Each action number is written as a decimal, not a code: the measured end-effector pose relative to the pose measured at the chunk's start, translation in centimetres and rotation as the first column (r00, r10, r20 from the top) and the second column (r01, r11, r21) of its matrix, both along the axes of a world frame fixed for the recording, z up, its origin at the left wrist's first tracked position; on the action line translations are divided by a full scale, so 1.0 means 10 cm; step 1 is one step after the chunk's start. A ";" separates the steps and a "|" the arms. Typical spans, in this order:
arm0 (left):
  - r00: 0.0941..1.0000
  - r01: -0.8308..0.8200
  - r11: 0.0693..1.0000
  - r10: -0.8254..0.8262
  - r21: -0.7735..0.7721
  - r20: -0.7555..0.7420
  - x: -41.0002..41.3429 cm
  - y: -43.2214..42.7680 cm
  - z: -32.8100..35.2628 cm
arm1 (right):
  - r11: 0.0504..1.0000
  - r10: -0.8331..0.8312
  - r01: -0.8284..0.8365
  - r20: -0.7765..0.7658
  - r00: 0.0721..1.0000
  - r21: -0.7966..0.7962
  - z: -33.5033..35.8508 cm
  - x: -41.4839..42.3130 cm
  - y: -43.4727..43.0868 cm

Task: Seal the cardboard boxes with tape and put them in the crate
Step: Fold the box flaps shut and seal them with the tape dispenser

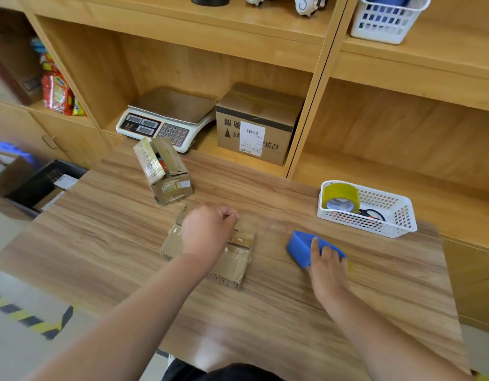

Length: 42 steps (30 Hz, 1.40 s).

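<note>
A small cardboard box (232, 259) lies in the middle of the wooden table (114, 229). My left hand (207, 229) rests on its top with the fingers curled over the flaps. My right hand (327, 265) lies on a blue tape dispenser (301, 243) to the right of the box, fingers wrapped over it. A second small box (169, 177) with its flaps open stands farther back on the left. A dark crate (45, 182) sits on the floor beyond the table's left edge.
A white basket (397, 218) with a yellow tape roll (339, 196) and scissors stands at the table's right back. On the shelf behind are a scale (166, 119) and a larger labelled carton (257, 125).
</note>
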<state>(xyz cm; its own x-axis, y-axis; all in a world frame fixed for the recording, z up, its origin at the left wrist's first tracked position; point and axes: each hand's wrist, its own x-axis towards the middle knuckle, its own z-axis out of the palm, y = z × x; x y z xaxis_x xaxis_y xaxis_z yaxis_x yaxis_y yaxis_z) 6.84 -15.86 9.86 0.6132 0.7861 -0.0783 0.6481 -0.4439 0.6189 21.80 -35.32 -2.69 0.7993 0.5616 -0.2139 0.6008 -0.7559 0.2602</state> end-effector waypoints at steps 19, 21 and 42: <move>0.997 0.001 1.000 -0.002 0.010 0.081 0.02 -0.10 0.27 | 0.671 0.173 0.154 -0.356 0.918 0.725 0.45 0.14 0.32; 0.995 0.007 1.000 -0.008 0.004 0.097 0.00 -0.07 0.29 | 0.549 0.256 0.427 -0.631 0.733 0.719 0.61 0.09 0.48; 0.995 -0.045 0.953 0.071 -0.301 0.074 -0.17 0.68 -0.33 | 0.222 0.132 0.818 -0.847 0.515 0.531 0.60 -0.32 0.99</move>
